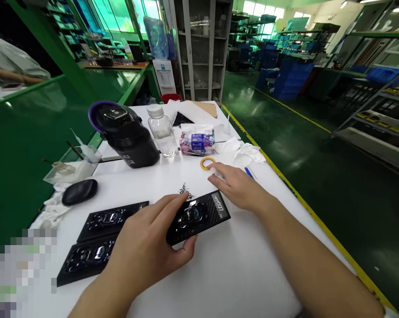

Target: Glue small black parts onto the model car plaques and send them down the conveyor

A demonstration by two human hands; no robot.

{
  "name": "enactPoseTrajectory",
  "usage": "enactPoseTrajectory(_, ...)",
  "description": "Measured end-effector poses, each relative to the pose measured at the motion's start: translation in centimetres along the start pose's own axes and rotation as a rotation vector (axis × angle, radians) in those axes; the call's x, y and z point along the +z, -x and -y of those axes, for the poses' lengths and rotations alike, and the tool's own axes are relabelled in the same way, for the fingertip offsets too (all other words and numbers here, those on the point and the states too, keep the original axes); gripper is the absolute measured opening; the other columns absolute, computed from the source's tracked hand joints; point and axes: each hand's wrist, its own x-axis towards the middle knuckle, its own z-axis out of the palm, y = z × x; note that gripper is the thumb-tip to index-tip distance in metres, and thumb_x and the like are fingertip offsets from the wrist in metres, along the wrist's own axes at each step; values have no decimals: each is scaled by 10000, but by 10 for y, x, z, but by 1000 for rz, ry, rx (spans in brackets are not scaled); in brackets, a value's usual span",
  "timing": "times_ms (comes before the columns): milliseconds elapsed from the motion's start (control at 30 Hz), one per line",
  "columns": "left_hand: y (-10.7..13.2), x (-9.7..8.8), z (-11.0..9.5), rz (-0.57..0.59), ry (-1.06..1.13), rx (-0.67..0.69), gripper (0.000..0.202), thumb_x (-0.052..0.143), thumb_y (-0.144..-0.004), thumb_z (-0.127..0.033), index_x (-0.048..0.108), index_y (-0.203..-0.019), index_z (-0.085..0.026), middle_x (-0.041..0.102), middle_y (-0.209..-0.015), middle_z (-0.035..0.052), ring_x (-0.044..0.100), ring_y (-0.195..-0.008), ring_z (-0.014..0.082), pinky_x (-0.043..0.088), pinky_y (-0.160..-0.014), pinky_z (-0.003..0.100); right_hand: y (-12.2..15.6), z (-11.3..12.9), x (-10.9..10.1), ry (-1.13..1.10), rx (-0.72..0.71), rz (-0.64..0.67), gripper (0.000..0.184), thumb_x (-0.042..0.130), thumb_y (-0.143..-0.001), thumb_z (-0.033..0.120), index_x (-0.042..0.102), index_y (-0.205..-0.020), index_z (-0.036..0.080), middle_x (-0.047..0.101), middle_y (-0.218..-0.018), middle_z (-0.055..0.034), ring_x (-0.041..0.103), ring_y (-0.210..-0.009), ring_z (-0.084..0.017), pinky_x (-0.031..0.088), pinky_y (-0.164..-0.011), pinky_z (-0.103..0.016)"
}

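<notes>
My left hand grips a glossy black panel, thumb on the near edge and fingers over the far edge. The panel has a raised shiny centre, a textured surface and a silver-grey label at its right end. My right hand is just beyond that label, its thumb and fingertips closed around a small whitish piece, perhaps a wipe. Its fingertips are beside a yellow tape roll and overlap it in view. Two similar black panels, a far one and a near one, lie left of my left hand, partly hidden by it.
Black scraps lie behind the held panel. Farther back are a black jug, a clear bottle, a purple packet and crumpled white wipes. At left are a black oval case and a clear tray.
</notes>
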Motion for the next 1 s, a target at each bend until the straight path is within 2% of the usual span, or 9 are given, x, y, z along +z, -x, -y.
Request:
enactPoseTrajectory(67,-1,-2,2,9,9,-15,693,640,-710,-417,481,-1376,-308,681,-1214,68,709,-959,284,613,-773,389,0,-4,-2,17,19,58,330,508,-1004,364,537,-1308,239,641,-1185,-55,578,-1075,-247,418,-907,-355)
enactPoseTrajectory(133,-2,-3,2,24,22,-28,685,641,-715,-444,495,-1369,-301,683,-1207,73,710,-958,285,614,-778,391,0,-5,-6,-15,75,4,280,494,-990,328,554,-1249,240,658,-1044,-43,599,-970,-240,434,-858,-363)
enactPoseTrajectory(200,-2,-2,0,50,32,-32,666,642,-721,-455,518,-1355,-292,687,-1201,74,714,-942,280,615,-754,379,3,2,-12,-216,102,-235,196,484,-969,329,549,-1134,246,612,-897,-18,587,-859,-214,449,-815,-357)
enactPoseTrajectory(267,-1,1,-5,55,27,-13,653,646,-724,-456,532,-1343,-283,692,-1194,68,722,-895,269,614,-682,360,9,18,-19,-613,51,-466,175,503,-945,405,507,-1060,273,491,-776,20,531,-728,-181,459,-739,-329)
enactPoseTrajectory(333,-1,4,-12,34,11,9,651,649,-725,-450,531,-1340,-272,699,-1184,65,725,-862,262,609,-635,353,18,37,-24,-1073,-40,-370,275,472,-944,556,501,-1014,293,347,-684,45,431,-599,-159,430,-629,-293)
enactPoseTrajectory(400,0,6,-18,19,9,16,651,649,-725,-433,526,-1342,-265,703,-1173,66,725,-872,265,613,-654,358,24,51,-22,-1369,-152,-90,528,357,-923,753,492,-819,253,261,-603,57,311,-490,-134,351,-512,-262)
enactPoseTrajectory(467,-1,7,-23,17,23,20,643,651,-722,-417,529,-1336,-270,705,-1164,65,723,-898,268,618,-694,360,27,55,-17,-1511,-301,164,697,229,-888,856,372,-634,223,223,-521,60,233,-425,-113,278,-447,-254)
enactPoseTrajectory(533,-1,6,-26,-3,51,35,637,654,-722,-410,529,-1331,-271,705,-1158,63,724,-912,263,622,-705,348,26,52,-10,-1563,-400,280,736,171,-881,875,265,-568,215,206,-465,55,210,-392,-105,242,-421,-256)
enactPoseTrajectory(1000,-1,3,-26,-143,52,128,583,663,-745,-362,544,-1276,-150,709,-1125,141,740,-887,275,634,-678,361,21,43,0,-1562,-399,196,705,273,-915,797,273,-523,211,214,-431,54,207,-392,-108,244,-434,-272)
